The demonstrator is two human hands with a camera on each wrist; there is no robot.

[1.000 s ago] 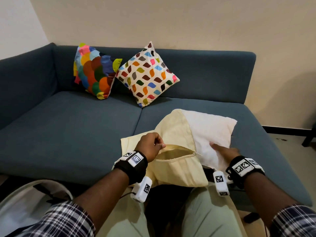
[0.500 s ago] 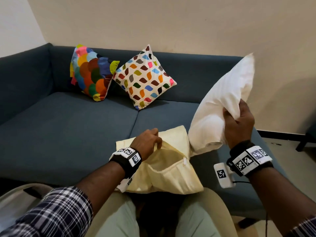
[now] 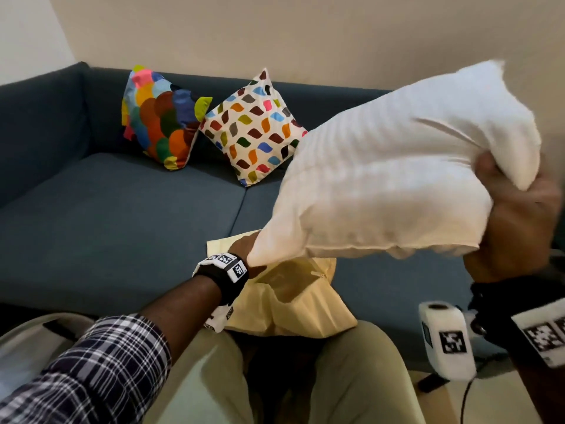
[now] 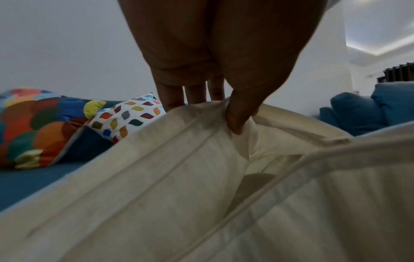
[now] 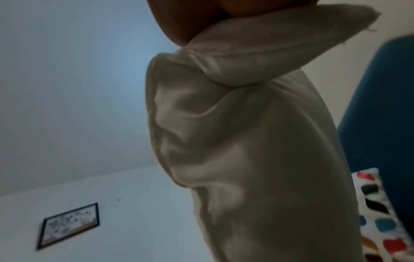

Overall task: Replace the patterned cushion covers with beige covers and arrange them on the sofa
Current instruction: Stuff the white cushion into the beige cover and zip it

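A bare white cushion insert (image 3: 385, 179) hangs in the air over the sofa's right seat, gripped near one corner by my right hand (image 3: 516, 215). Its lower corner points down at the mouth of the beige cover (image 3: 293, 304), which lies on my lap and the seat's front edge. My left hand (image 3: 244, 246) pinches the cover's top edge (image 4: 201, 124) between thumb and fingers and holds the zip opening apart. Two patterned cushions lean on the backrest: a multicolour circle one (image 3: 159, 117) and a white leaf-print one (image 3: 253, 130).
The dark blue sofa (image 3: 107, 215) has bare seat room on the left. A white bag or basket (image 3: 27, 341) sits at my lower left. A framed picture (image 5: 69, 225) hangs on the wall. More blue cushions (image 4: 369, 111) show at the right in the left wrist view.
My right hand lifted the white insert off the sofa seat and swung it up and over toward the cover's opening. My left hand kept holding the cover's opening edge.
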